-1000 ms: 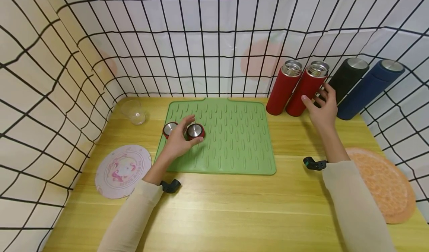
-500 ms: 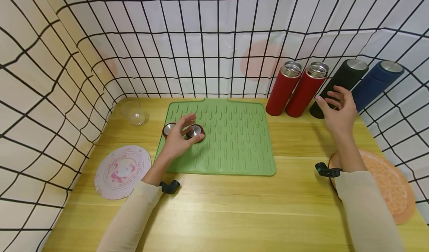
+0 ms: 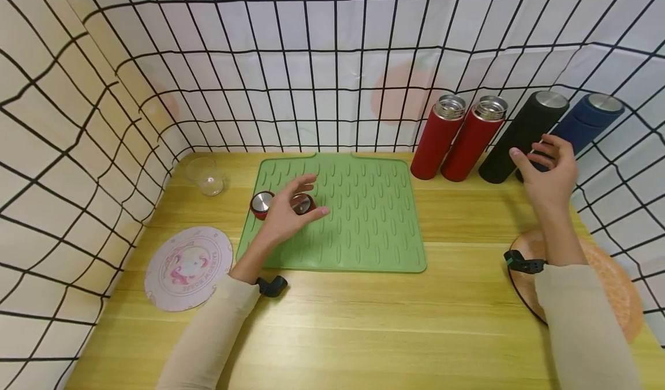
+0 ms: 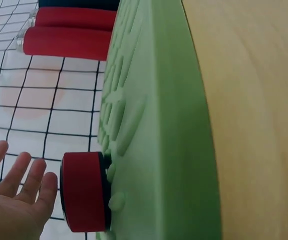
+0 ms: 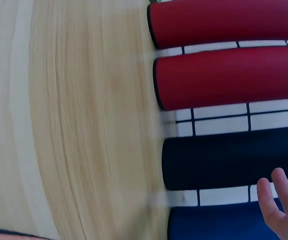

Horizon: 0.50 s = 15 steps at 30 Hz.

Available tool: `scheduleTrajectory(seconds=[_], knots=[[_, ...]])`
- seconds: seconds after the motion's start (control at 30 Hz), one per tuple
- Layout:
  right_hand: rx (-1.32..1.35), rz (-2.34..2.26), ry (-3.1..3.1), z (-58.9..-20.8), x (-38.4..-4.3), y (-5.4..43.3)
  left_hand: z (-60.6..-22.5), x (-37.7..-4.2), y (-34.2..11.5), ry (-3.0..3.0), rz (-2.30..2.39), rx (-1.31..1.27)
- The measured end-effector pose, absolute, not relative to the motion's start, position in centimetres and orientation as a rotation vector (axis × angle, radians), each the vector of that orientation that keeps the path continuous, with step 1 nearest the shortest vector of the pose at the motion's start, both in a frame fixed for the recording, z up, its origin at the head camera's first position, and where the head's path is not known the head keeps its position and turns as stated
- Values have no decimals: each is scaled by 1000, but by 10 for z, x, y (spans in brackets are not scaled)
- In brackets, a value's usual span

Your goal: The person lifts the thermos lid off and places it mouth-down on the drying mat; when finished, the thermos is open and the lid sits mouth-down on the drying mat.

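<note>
Two red caps with silver tops lie on the green mat: the left cap (image 3: pixel 262 203) and the right cap (image 3: pixel 302 204), partly hidden by my left hand (image 3: pixel 288 214). That hand hovers over them, fingers spread, holding nothing; in the left wrist view its fingertips are beside a red cap (image 4: pixel 86 192). My right hand (image 3: pixel 553 176) is in front of the blue bottle (image 3: pixel 587 122), fingers apart and nothing held. To its left stand the black bottle (image 3: pixel 525 136) and two lidless red bottles (image 3: pixel 439 139). The black and blue bottles have silver-topped lids.
The green mat (image 3: pixel 363 222) lies mid-table. A clear cup (image 3: pixel 210 182) stands at the back left, above a round pink-and-white mat (image 3: pixel 189 269). A round orange mat (image 3: pixel 615 292) lies partly under the right sleeve. Grid-patterned cloth (image 3: pixel 332 78) encloses the table.
My right hand has moved right, from beside the red bottle past the black one to the blue one. My left hand has shifted slightly right, its thumb now clear of the right cap.
</note>
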State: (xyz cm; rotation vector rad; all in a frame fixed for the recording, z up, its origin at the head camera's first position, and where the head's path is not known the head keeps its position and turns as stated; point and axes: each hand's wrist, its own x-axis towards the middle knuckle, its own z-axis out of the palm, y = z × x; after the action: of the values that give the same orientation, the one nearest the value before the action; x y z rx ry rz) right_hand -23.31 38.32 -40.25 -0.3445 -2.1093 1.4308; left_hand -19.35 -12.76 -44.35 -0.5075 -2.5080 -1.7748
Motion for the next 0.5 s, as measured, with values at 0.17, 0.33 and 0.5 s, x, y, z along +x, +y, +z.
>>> scheduleTrajectory(seconds=[0.17, 0.33, 0.5], knots=[[-410, 1398, -2136, -404, -238, 391, -446, -194, -124, -2530, -1754, -527], [-486, 1380, -2210, -405, -245, 397, -448, -194, -119, -2551, -1750, -531], [-549, 1380, -2291, -406, -256, 398, -447, -194, -114, -2526, -1809, -568]])
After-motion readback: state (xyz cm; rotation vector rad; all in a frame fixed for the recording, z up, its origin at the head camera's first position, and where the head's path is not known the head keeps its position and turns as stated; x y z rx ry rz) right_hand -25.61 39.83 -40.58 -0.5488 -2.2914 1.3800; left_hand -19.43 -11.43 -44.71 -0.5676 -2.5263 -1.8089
